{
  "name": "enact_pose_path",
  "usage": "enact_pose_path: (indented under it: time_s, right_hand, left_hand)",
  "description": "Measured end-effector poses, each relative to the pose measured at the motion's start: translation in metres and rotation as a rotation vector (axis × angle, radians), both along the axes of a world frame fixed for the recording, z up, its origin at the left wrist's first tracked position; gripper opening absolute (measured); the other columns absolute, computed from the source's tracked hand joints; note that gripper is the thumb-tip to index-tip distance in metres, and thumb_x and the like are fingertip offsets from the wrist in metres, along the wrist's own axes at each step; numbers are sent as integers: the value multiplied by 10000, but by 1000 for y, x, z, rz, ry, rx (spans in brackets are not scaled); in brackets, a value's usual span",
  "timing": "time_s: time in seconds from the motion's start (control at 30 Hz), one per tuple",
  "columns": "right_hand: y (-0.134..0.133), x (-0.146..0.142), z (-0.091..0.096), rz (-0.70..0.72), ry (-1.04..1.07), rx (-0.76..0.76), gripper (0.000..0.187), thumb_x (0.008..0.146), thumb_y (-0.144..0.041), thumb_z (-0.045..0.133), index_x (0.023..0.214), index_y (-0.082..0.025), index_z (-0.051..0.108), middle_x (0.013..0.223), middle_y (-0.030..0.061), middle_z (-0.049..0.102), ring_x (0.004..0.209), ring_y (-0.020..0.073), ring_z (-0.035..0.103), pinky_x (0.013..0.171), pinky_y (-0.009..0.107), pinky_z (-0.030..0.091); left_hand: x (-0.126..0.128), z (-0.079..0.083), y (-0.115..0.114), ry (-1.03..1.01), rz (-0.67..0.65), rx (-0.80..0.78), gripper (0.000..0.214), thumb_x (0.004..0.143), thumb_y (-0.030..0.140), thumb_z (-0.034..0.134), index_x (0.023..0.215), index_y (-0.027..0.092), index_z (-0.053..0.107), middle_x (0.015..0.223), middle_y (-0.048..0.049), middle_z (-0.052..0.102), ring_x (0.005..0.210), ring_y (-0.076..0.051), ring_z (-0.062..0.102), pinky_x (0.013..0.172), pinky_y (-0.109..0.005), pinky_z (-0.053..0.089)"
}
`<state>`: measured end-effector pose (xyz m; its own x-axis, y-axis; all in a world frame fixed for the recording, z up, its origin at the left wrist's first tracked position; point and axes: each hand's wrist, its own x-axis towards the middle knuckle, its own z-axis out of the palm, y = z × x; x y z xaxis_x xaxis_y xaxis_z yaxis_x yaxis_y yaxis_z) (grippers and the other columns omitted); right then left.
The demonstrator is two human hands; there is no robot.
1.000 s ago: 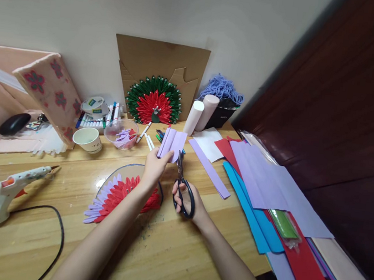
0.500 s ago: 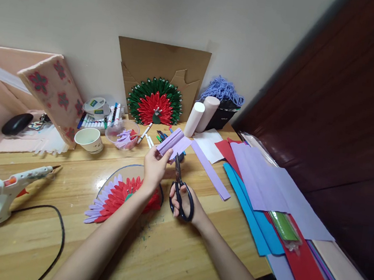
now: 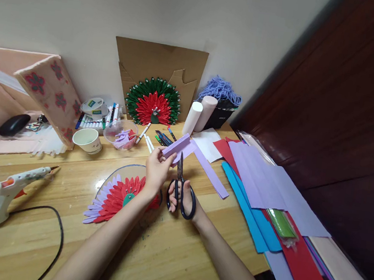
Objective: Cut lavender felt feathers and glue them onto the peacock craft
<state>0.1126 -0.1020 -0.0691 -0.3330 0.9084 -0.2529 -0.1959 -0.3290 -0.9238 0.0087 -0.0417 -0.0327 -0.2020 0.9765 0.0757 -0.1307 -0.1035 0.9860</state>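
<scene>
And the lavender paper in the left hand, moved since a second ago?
Yes, the held lavender paper has shifted right, judged against the front white cylinder.

Black mouse (image 3: 14, 125), paper cup (image 3: 90, 147), blue yarn (image 3: 219, 89)

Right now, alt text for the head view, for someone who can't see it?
A person's left hand holds folded light-purple paper; the right hand holds black-handled metal scissors just beside it. On the pale wooden table lie a partly hidden craft with red and purple petals and, farther left, a white glue gun.
</scene>
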Motion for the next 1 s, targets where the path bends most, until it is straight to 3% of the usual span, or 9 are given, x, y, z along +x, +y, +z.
enact_pose_path:
  time_s: [0.37,0.77,1.0]
  right_hand:
    - [-1,2,2,25,-8,0,727,554,-878,384,693,-170,468,405,-87,405,296,78,437,346,192,342]
    - [-2,1,8,139,8,-65,700,469,-840,536,690,-181,448,416,-105,393,284,64,418,291,181,345]
    - [-4,3,12,203,-102,-14,703,523,-851,476,683,-166,461,390,-92,401,272,56,417,285,152,301]
  left_hand:
    - [-6,5,5,-104,-44,-50,307,662,312,686,839,132,513,752,-23,629,612,-107,601,557,-221,501]
    - [-20,6,13,-67,40,-18,363,636,303,716,894,109,552,649,6,602,561,-84,556,572,-205,444]
    - [-24,8,13,-51,16,-34,394,627,318,729,910,106,554,600,18,591,516,-81,540,518,-196,427]
